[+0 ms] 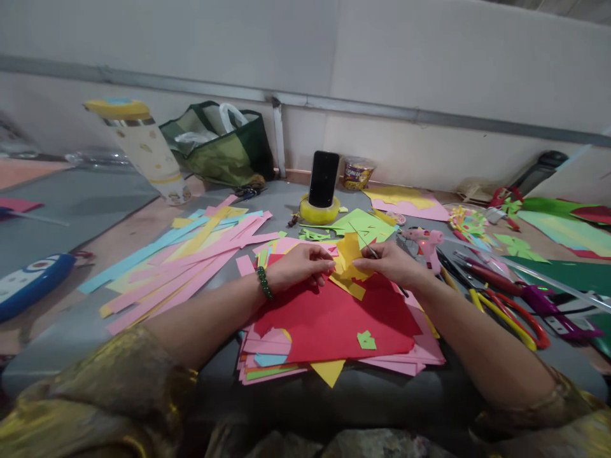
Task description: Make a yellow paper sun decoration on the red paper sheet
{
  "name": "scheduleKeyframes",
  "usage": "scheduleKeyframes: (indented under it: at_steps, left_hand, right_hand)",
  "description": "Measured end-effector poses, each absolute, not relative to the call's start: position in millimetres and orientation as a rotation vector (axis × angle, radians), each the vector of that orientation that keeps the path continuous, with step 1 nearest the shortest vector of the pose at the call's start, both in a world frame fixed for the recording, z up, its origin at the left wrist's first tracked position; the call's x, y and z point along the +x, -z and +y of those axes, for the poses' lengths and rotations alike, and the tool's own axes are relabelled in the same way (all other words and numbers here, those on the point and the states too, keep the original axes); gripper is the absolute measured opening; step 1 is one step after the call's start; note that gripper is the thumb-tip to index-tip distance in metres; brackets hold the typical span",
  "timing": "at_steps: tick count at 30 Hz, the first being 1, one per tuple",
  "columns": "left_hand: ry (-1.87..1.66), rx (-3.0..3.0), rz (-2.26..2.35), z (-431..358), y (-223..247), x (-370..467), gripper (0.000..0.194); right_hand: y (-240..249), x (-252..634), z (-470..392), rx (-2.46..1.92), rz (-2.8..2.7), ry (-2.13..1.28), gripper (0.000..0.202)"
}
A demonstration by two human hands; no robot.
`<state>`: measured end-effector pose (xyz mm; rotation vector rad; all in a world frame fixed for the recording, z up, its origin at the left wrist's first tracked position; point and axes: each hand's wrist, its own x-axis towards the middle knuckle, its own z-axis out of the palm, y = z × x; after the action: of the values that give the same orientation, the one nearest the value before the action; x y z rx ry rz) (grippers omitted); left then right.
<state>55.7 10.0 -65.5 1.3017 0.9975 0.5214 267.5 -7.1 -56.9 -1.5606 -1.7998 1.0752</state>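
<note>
My right hand (389, 264) is closed around slim scissors (366, 240), whose thin blade points up and to the left; most of the handle is hidden. Its thumb presses against a folded piece of yellow paper (351, 249). My left hand (308, 266), with a green bead bracelet on the wrist, has its fingers drawn together just left of that piece; what they hold, if anything, is hard to make out. Both hands are above a red paper sheet (334, 321) on a stack of pink paper (267, 343). A small green scrap (366, 340) lies on the red sheet.
Paper strips (205, 248) spread at left. Behind stand a phone (323, 179) on a yellow tape roll (319, 211), a cup (357, 173), a bag (224, 146) and a tilted bottle (143, 152). At right are a pink glue gun (427, 245), red-and-yellow-handled pliers (513, 318) and a purple tool (558, 312).
</note>
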Motion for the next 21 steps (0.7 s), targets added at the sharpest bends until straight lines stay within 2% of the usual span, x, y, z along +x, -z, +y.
scheduleKeyframes:
  at_steps: [7,10,13,17,21]
  left_hand:
    - [-0.569,1.284,0.958,6,64,57,0.033]
    - [-0.650,1.204,0.953,1,64,61,0.029]
    - [-0.817,1.015,0.935,1,63,64,0.018]
    - [-0.942,0.753,0.981,7,55,61,0.011]
    - [-0.969,0.628,0.938,10,49,60,0.016]
  right_hand:
    - [56,254,-15,-1.500,-1.814,-1.084,0.064]
    - [56,245,-22,-1.465,-1.848,-1.056,0.059]
    - [52,246,-25,-1.497,-1.894,-0.880,0.058]
    - [48,251,-21,-1.855,-2.004,-0.537,0.046]
    - [54,245,-16,-2.195,-2.146,-0.416,0.038]
